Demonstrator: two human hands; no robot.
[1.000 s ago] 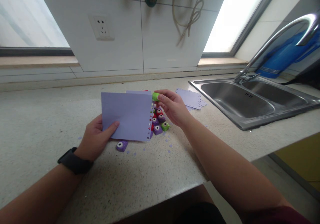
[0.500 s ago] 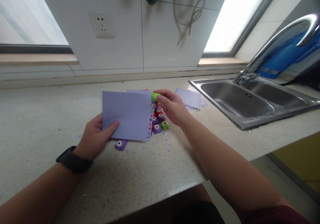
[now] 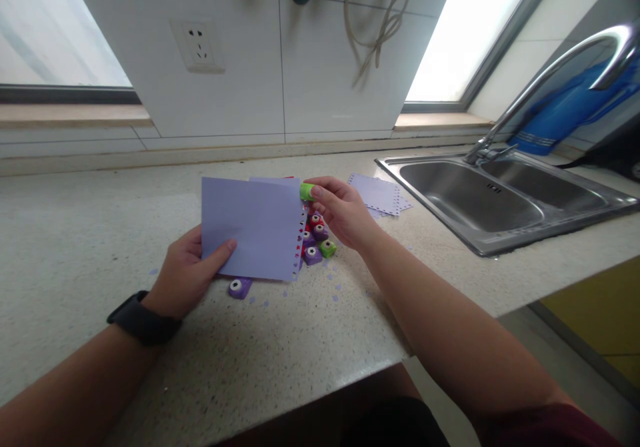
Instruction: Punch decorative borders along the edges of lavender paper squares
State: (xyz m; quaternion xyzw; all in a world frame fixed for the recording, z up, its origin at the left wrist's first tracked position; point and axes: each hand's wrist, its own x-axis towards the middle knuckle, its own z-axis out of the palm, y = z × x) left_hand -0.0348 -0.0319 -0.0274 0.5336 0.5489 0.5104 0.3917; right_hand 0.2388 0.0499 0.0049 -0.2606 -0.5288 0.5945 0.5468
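My left hand [image 3: 197,260] grips a purple sheet of paper [image 3: 255,227] at its lower left, thumb on top and fingers behind. Small cut-out holes run down the sheet's right edge. At the upper right corner of the sheet, my right hand [image 3: 340,207] pinches a green craft punch [image 3: 307,191] that sits on the paper's edge. Under and beside the sheet lie several more punches, among them a purple punch [image 3: 313,255], a green punch [image 3: 327,248] and a red punch [image 3: 316,220]. Another purple punch [image 3: 240,288] pokes out below the sheet; the paper hides part of the pile.
Purple sheets with punched edges [image 3: 377,194] lie on the speckled counter [image 3: 280,354] right of my right hand. Tiny paper scraps [image 3: 336,297] are scattered near the punches. A steel double sink [image 3: 480,197] with a tall faucet [image 3: 540,90] is at the right. A wall socket [image 3: 199,46] is behind.
The whole view has shifted slightly. Both hands keep the same hold on the paper and the green craft punch, and the punch remains at the upper right corner.
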